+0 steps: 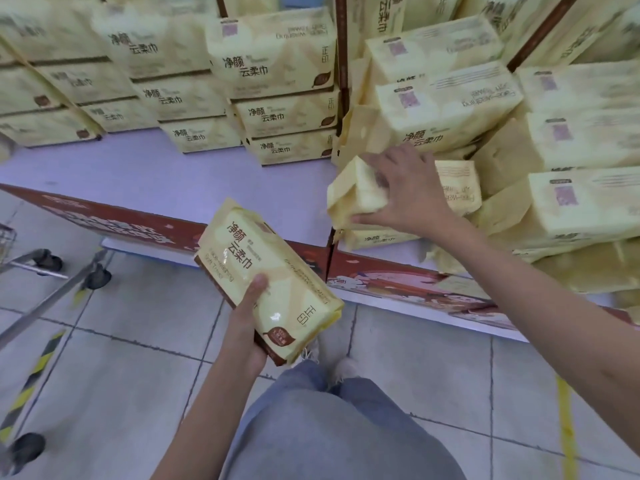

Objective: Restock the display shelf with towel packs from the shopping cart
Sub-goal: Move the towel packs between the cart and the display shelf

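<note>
My left hand point(250, 317) grips a yellow towel pack point(277, 292) from below, thumb on its front, held over the floor in front of the shelf. My right hand point(405, 192) reaches onto the right part of the display shelf point(194, 188) and holds the end of another yellow towel pack point(356, 199) that lies on a low pile there. Neat stacks of the same packs point(280, 88) stand at the back of the shelf. The shopping cart point(48, 271) shows only its frame and wheels at the left edge.
A loose, jumbled heap of packs point(554, 150) fills the shelf's right side. A bare stretch of white shelf top lies in front of the left stacks. A red printed skirt point(398, 275) edges the shelf front. Tiled floor and my legs are below.
</note>
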### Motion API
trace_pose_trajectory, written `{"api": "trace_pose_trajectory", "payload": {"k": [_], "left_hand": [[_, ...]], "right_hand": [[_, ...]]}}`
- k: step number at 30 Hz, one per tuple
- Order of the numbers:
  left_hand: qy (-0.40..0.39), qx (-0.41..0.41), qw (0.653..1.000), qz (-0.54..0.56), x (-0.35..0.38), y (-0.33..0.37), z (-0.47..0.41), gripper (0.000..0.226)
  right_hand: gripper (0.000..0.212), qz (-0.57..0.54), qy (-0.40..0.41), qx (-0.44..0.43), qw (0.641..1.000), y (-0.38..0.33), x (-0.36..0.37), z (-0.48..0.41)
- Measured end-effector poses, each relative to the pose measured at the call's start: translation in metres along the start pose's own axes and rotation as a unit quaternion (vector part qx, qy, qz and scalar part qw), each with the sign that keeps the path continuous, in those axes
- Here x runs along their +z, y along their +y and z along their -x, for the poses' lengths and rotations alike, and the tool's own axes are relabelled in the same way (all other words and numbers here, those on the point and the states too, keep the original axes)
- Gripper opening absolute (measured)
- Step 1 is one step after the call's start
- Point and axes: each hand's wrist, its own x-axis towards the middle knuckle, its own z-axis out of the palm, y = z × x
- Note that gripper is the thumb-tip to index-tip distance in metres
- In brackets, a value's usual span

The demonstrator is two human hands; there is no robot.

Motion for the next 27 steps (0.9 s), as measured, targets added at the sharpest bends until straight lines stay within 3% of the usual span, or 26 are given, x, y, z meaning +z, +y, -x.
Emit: {"api": "trace_pose_trajectory", "payload": {"k": [2,7,15,18,21,24,27], "left_hand": [[0.001,0.0,1.0,0.003,0.003,0.0,-0.003,0.058],[0.005,-0.015,1.0,0.017,0.008,-0.005,-0.006,0.056],[0.001,-0.033,0.999,0.017,0.014,-0.014,-0.007,0.027],[-0.008,-0.038,0.999,0.015,0.019,-0.016,-0.006,0.024],[-0.019,-0.042,0.999,0.012,0.021,-0.017,-0.006,0.018],[-0.019,-0.038,0.999,0.004,0.023,-0.016,-0.005,0.035],[-0.023,-0.022,0.999,-0.022,0.024,-0.015,-0.008,0.088]], "right_hand": [[0.096,0.065,-0.026,-0.039,0.997,0.014,0.013,-0.001],[0.096,0.096,-0.079,-0.028,0.992,0.033,0.035,-0.004],[0.093,0.145,0.022,-0.065,0.987,0.04,0.06,0.01],[0.088,0.149,0.08,-0.027,0.985,0.034,0.069,0.024],[0.084,0.132,0.086,0.013,0.987,0.029,0.077,0.035],[0.073,0.043,0.093,0.039,0.994,0.025,0.071,0.038],[0.062,-0.118,0.118,0.063,0.984,0.008,0.048,0.042]]}}
